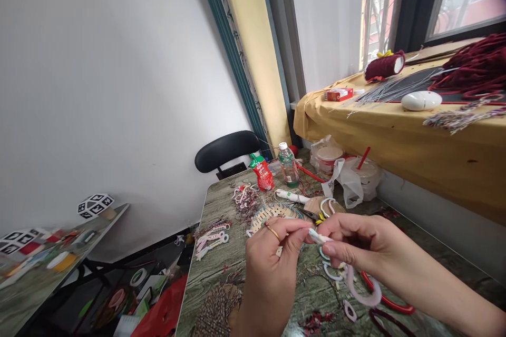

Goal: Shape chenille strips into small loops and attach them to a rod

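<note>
In front of me, my left hand [271,268] pinches one end of a short, pale white-and-bluish cord [317,237] between thumb and fingertips. A thin gold-coloured ring sits on one of its fingers. My right hand [358,242] comes in from the right and grips the cord's other end, so both hands nearly meet. Behind them lies a round woven piece [272,212] with a blue-laced edge, partly covered by my left hand. Pliers with yellow handles [316,216] lie just beyond the fingers. A pale lilac curved fuzzy strip [366,295] lies below my right hand.
A ball of mottled yarn [219,308] rests near the front edge. Pink and white looped pieces [211,242] lie on the left. Farther back stand a red pouch [263,174], a bottle [288,168] and bagged cups [361,176]. A yellow-draped ledge [395,142] borders the right.
</note>
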`<state>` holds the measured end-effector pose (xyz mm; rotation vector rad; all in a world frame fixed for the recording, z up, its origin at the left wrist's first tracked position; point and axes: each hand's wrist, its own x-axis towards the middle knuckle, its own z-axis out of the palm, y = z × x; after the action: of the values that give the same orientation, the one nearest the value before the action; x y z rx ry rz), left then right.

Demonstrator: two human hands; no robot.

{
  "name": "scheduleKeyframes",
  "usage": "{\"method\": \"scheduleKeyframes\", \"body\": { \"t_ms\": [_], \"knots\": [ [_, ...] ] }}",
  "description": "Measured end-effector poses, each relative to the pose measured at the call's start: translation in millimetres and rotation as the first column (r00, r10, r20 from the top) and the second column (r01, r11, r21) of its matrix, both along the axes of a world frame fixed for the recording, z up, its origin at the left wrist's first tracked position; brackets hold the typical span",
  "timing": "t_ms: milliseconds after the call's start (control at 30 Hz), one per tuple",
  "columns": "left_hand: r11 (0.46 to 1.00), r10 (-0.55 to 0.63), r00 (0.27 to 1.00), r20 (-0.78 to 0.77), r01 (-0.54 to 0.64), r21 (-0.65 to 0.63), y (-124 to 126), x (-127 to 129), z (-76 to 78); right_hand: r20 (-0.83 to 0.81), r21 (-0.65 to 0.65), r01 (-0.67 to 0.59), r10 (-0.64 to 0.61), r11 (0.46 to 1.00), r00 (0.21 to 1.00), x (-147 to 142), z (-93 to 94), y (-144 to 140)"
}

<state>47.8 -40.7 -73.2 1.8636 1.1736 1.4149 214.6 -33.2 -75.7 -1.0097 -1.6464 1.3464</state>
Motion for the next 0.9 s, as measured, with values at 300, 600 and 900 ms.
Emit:
{"method": "scheduleKeyframes", "body": {
  "t_ms": [300,600,900],
  "knots": [
    [0.992,0.006,0.982,0.189,0.018,-0.123,2.1,1.7,2.2,0.158,0.217,0.098,-0.134,0.971,0.978,14.0,-6.7,2.2],
    [0.997,-0.074,0.966,0.249,0.077,-0.001,6.4,3.0,0.5,-0.191,-0.017,-0.005,0.002,1.000,0.982,-10.8,6.0,-0.1],
    [0.996,0.050,0.992,0.117,-0.058,0.067,0.7,5.7,-1.2,-0.154,-0.047,0.039,-0.045,0.998,0.987,-11.4,4.7,-2.5]
  ]
}}
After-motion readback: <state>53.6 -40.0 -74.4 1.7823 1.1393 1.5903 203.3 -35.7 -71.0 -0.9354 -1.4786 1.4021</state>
